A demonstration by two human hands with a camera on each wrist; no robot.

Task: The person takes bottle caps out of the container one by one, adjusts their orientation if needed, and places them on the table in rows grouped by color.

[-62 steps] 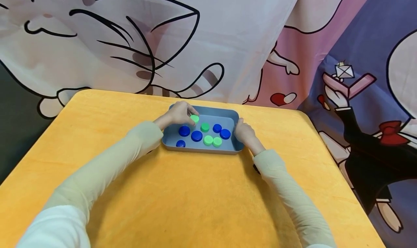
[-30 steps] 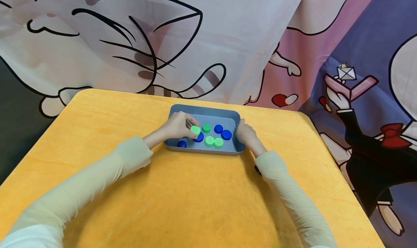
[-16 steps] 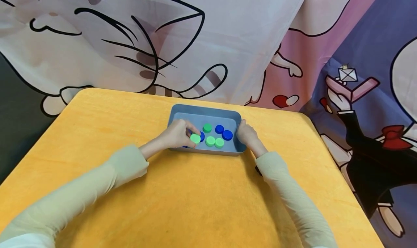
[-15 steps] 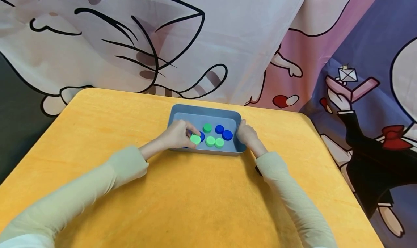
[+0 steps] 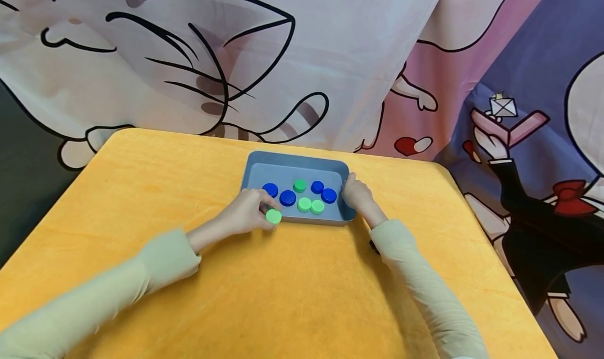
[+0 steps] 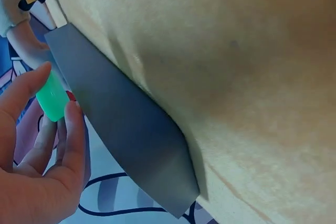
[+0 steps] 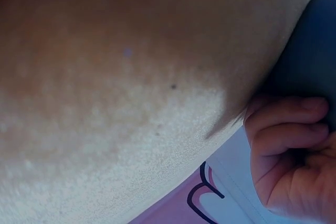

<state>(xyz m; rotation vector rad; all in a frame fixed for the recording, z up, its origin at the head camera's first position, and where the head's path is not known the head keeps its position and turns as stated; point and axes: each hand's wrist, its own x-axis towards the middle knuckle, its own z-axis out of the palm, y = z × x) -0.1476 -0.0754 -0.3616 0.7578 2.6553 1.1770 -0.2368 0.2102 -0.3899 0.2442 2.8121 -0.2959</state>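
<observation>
In the head view, my left hand point(image 5: 243, 212) pinches a light-green round disc point(image 5: 273, 216) over the near wall of a shallow grey-blue tray point(image 5: 302, 162). The left wrist view shows that disc point(image 6: 52, 98) between thumb and fingertips, beside the tray's outer wall point(image 6: 126, 124). My right hand point(image 5: 357, 193) grips the tray's right end, its thumb at the rim. Curled fingers point(image 7: 286, 135) lie against the tray wall in the right wrist view. Inside the tray are several blue discs point(image 5: 288, 197), two light-green discs point(image 5: 304, 204) and a darker green disc point(image 5: 299, 185).
The tray stands near the far edge of a yellow-covered table point(image 5: 292, 291). Behind it hangs a cartoon-printed cloth point(image 5: 358, 60). A darker printed cloth point(image 5: 533, 154) is on the right.
My left hand has brought the pinched light-green disc from the tray's back left towards me, over the near wall. Blue discs at the left show again. My right hand has stayed at the tray.
</observation>
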